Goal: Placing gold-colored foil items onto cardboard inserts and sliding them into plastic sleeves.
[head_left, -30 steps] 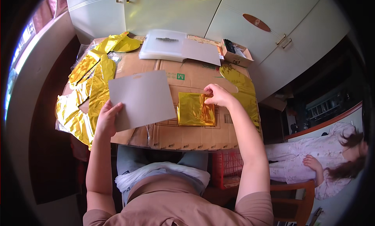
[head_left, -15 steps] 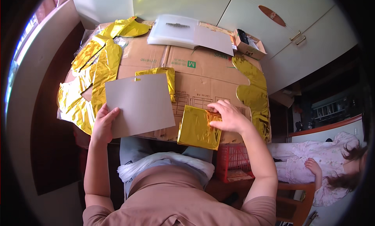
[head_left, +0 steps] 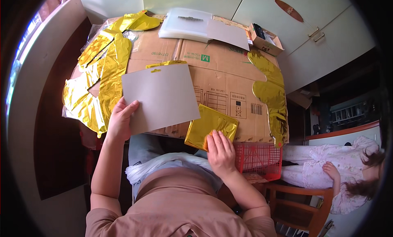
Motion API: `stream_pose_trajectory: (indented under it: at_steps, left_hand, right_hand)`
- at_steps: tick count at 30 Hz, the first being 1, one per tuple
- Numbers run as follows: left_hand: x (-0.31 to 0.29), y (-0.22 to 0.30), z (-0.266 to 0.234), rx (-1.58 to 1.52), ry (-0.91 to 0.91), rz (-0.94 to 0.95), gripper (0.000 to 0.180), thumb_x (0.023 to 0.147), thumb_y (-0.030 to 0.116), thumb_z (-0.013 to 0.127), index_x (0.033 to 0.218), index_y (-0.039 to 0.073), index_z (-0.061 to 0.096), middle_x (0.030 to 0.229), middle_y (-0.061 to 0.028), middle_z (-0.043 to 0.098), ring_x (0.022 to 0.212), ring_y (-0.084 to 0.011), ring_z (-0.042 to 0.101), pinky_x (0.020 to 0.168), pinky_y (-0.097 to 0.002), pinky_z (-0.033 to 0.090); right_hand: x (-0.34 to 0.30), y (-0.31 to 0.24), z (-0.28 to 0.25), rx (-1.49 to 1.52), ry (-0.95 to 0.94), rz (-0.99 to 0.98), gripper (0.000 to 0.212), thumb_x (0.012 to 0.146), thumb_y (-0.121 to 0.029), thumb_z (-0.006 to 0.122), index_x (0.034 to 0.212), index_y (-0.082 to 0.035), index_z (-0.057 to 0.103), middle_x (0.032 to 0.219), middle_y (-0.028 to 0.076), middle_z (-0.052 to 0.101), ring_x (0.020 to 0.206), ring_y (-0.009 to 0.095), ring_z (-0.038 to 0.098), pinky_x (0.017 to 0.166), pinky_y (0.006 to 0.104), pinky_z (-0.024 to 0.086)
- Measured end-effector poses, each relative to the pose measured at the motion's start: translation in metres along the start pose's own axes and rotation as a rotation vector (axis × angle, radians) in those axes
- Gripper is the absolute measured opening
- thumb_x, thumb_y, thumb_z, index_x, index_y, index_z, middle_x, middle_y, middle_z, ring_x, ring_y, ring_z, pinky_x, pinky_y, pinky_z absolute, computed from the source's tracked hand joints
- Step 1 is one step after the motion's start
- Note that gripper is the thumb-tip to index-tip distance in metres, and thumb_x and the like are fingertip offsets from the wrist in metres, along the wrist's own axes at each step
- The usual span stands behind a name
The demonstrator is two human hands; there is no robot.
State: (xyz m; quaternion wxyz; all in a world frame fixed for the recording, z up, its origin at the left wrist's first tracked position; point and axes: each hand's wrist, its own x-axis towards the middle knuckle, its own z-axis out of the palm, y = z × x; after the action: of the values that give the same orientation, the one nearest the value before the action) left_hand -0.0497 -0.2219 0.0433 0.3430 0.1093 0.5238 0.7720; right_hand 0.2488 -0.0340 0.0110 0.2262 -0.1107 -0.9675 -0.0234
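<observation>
My left hand point(head_left: 122, 117) grips a flat grey card point(head_left: 163, 99) by its lower left edge, thumb on top. The card is tilted and has a hang slot near its upper edge. Folded gold foil point(head_left: 217, 119) makes a square packet at the table's near edge, partly under the card's right corner. My right hand point(head_left: 221, 153) is closed over the packet's lower edge, fingers together, with orange-looking creased foil under the fingertips. Another piece of gold foil point(head_left: 166, 63) peeks out behind the card and is mostly hidden.
Flattened cardboard point(head_left: 229, 79) covers the table. Large shiny gold foil shapes point(head_left: 112, 69) lie left; a wavy one point(head_left: 270, 93) lies right. Clear plastic sleeves point(head_left: 186, 26), a grey card point(head_left: 229, 33) and a small box point(head_left: 266, 42) stand behind. A red basket point(head_left: 260, 161), chair point(head_left: 303, 208) and another person point(head_left: 327, 167) are right.
My right hand has moved from the packet's right edge down to its lower edge, and the packet has turned slightly. The grey card has shifted right and up, its slot now showing.
</observation>
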Motion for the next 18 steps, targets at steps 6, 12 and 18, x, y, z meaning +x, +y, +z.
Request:
stream_pose_trajectory:
  at_steps: [6,12,18]
  left_hand:
    - [-0.003,-0.017,0.039,-0.002,-0.054,-0.036,0.030,0.100,0.005,0.060,0.130,0.003,0.057,0.117,-0.0104,0.069,0.099,-0.0169,0.069,0.087,-0.0348,0.058]
    - [0.021,-0.053,0.113,0.146,-0.104,-0.061,0.032,0.100,0.006,0.060,0.130,-0.004,0.056,0.118,-0.0130,0.070,0.103,-0.0191,0.067,0.091,-0.0340,0.055]
    - [0.048,-0.084,0.146,0.260,-0.169,-0.084,0.033,0.099,0.004,0.059,0.131,-0.005,0.054,0.119,-0.0137,0.070,0.104,-0.0190,0.067,0.091,-0.0333,0.056]
  right_hand:
    - [-0.002,0.051,-0.044,0.194,0.186,0.292,0.033,0.087,0.000,0.065,0.119,-0.002,0.070,0.102,0.018,0.075,0.088,0.030,0.074,0.079,0.0394,0.060]
    - [0.027,0.090,-0.093,0.277,0.407,0.548,0.022,0.100,-0.006,0.063,0.118,0.003,0.071,0.090,0.013,0.076,0.077,0.014,0.069,0.070,0.0300,0.054]
    - [0.056,0.089,-0.074,0.286,0.380,0.328,0.036,0.085,0.010,0.062,0.119,-0.001,0.070,0.100,0.021,0.074,0.089,0.034,0.075,0.080,0.0388,0.058]
